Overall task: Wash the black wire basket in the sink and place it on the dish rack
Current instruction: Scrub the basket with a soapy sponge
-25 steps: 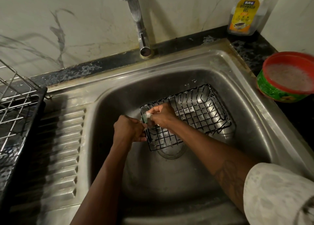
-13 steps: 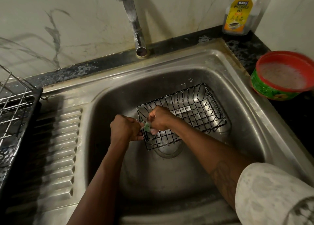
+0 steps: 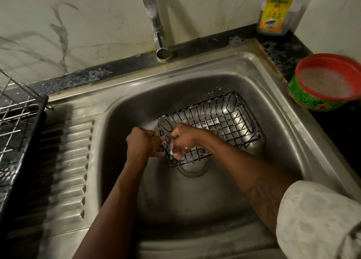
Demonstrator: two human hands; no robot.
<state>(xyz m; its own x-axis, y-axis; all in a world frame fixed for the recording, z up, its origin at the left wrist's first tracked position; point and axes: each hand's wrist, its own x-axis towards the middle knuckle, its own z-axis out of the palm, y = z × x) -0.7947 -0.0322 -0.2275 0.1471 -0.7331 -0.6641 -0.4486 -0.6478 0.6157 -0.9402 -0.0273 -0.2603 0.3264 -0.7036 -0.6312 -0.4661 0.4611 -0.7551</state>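
Observation:
A black wire basket [image 3: 220,122] lies in the steel sink [image 3: 273,110], over the drain, with suds on its wires. My left hand [image 3: 143,143] grips the basket's near-left end wall from outside. My right hand [image 3: 182,139] reaches inside the basket at that same corner and holds a small soapy green scrub pad [image 3: 171,151] against the wires; most of the pad is hidden by the fingers. The dish rack [image 3: 15,118] stands at the far left, beyond the ribbed drainboard.
The tap [image 3: 157,30] hangs over the sink's back edge with no water running. A dishwash gel bottle [image 3: 276,10] stands at the back right. A red-rimmed green bowl of soapy water [image 3: 324,82] sits on the dark counter to the right.
My right hand with the pad has slid down along the basket's left end wall toward its near corner. My left hand keeps its grip, and the basket has stayed in place.

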